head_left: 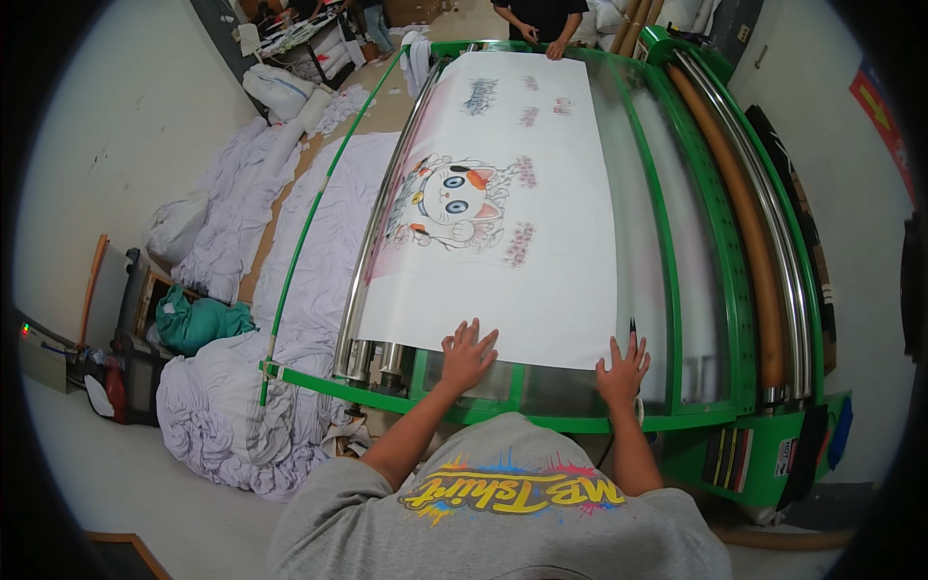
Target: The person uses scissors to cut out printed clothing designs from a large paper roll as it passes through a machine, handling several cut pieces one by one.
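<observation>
A wide white sheet (561,309), printed with a cartoon cat and several small coloured motifs, lies over the bed of a green-framed roller machine (570,418). My left hand (469,358) rests on the sheet's near edge, palm down with fingers spread and nothing in them. At the sheet's near right corner is my right hand (623,372), fingers partly spread. A slim dark pen-like tool (633,327) sticks out past its fingertips; the rest is mostly hidden by the hand. Across the machine, another person's hands (556,48) are at the sheet's far edge.
Metal rollers (362,356) run along the machine's left side, beyond which a thin green bar (307,227) slants. Heaped white fabric (232,411) covers the floor there, near a green bundle (198,321). A long brown roll (742,203) and shiny rollers occupy the right side.
</observation>
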Available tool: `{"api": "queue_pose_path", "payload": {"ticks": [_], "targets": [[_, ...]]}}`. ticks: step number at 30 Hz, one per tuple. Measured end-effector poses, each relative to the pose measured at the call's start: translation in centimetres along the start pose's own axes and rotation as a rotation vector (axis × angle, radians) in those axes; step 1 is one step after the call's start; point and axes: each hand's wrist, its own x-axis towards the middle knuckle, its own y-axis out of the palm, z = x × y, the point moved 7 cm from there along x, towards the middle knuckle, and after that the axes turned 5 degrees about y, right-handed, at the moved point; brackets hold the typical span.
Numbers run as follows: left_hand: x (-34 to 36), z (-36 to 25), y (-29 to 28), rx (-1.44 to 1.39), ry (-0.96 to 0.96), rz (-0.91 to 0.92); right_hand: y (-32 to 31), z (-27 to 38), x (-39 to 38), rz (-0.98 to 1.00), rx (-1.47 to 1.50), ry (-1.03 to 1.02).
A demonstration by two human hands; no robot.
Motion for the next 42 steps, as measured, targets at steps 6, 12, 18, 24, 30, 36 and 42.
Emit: {"api": "queue_pose_path", "payload": {"ticks": [6, 12, 18, 24, 30, 36, 42], "targets": [[1.5, -2.8, -0.1, -0.007, 0.065, 0.022, -1.1, -2.4, 0.0, -0.019, 0.011, 0.080], [1.9, -3.2, 0.3, 0.031, 0.125, 0.020, -1.8, -3.6, -7.8, -0.008, 0.098, 0.062], [2.4, -3.7, 0.6, 0.086, 0.146, 0.049, -2.3, -4.3, -15.7, -0.083, 0.212, 0.087], [3.2, -3.6, 0.1, 0.060, 0.179, 0.059, -1.7, -3.0, -14.5, -0.042, 0.267, 0.133], [4.2, -4.4, -0.8, 0.035, 0.126, 0.130, 0.1, -8.2, -17.5, 0.315, 1.163, 0.557], [5.5, -4.3, 1.4, -0.185, 0.283, -0.065, -3.1, -4.0, -24.2, 0.917, 1.452, 0.611], [6.5, -6.7, 2.2, -0.223, 0.237, -0.051, -0.5, 0.9, -23.2, 0.986, 1.194, 0.372]]}}
